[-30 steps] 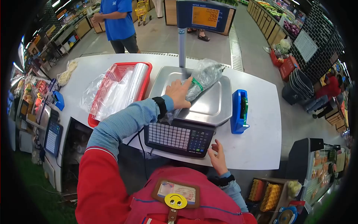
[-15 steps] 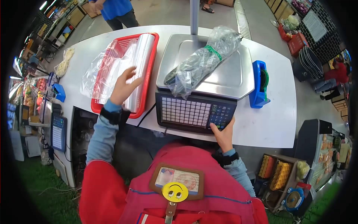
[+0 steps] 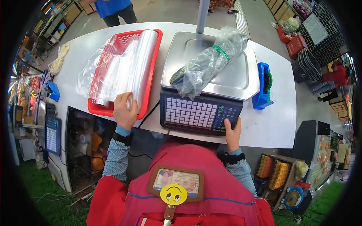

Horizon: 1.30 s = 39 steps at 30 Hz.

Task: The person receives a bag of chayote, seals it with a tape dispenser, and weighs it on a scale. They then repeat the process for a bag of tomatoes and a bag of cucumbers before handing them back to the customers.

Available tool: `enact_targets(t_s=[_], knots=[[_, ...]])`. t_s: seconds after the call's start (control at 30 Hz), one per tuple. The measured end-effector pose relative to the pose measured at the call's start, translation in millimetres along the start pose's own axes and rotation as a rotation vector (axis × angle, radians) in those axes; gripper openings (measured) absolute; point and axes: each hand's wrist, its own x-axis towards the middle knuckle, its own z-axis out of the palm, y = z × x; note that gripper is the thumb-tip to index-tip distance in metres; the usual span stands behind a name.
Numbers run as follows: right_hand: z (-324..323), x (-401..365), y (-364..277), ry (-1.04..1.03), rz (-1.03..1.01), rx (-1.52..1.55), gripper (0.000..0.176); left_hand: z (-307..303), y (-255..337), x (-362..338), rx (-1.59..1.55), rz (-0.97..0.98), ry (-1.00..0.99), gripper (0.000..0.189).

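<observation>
Steel pan (image 3: 238,77): crinkled clear bag (image 3: 207,67) | left fingers (image 3: 121,102) curled, grip unclear | right fingers (image 3: 227,124) parted at keypad (image 3: 191,113)

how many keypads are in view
2: the near keypad on the front of the scale, by the right hand; the other keypad at far left. More may be hidden there.

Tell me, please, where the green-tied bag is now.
In the head view, the green-tied bag lies right of centre on the metal scale tray, left of the tape dispenser.
</observation>
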Motion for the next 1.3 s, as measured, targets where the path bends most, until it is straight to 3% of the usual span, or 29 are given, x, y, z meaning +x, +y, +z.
enact_targets(t_s=[0.07, 0.1, 0.17, 0.3, 0.4, 0.47, 0.6, 0.7, 0.77, 0.9, 0.93, 1.1, 1.3], knots=[[3, -7, -2, -0.063, -0.134, -0.339, 0.078, 1, 0, 1, 0.002, -0.005, 0.019, 0.024], [5, -10, -6, -0.067, -0.133, -0.342, 0.078, 1, 0, 1, -0.009, -0.005, 0.032, 0.023], [9, -14, -14, -0.055, -0.347, -0.569, 0.078, 1, 0, 0, -0.017, -0.009, 0.047, 0.022], [6, -16, -13, -0.056, -0.269, -0.54, 0.078, 2, -3, -1, -0.025, 0.019, 0.08, 0.02], [-15, -6, -5, -0.19, -0.251, -0.41, 0.077, 3, -3, 0, -0.018, 0.033, 0.098, 0.02], [-26, -5, -4, -0.269, -0.082, -0.147, 0.069, 3, -3, -1, -0.015, 0.038, 0.105, 0.02], [-30, -4, 1, -0.229, -0.128, -0.193, 0.062, 3, -2, -1, -0.011, 0.038, 0.109, 0.019], [-48, 17, 4, -0.321, -0.128, -0.139, 0.055, 3, -2, 0, -0.02, 0.037, 0.128, 0.018], [-52, 25, -16, -0.091, -0.03, 0.012, 0.048, 2, -2, -1, -0.029, 0.037, 0.143, 0.018], [-51, 60, -15, 0.089, -0.22, -0.181, 0.045, 2, -2, -3, -0.019, 0.025, 0.136, 0.017], [-50, 68, -14, 0.081, -0.302, -0.255, 0.047, 2, -2, -3, -0.018, 0.023, 0.137, 0.017], [-42, 82, -11, 0.073, -0.301, -0.145, 0.05, 3, -2, -4, -0.015, 0.031, 0.148, 0.016], [-43, 80, -15, 0.082, -0.331, -0.218, 0.048, 6, -2, -4, -0.012, 0.038, 0.154, 0.016]])
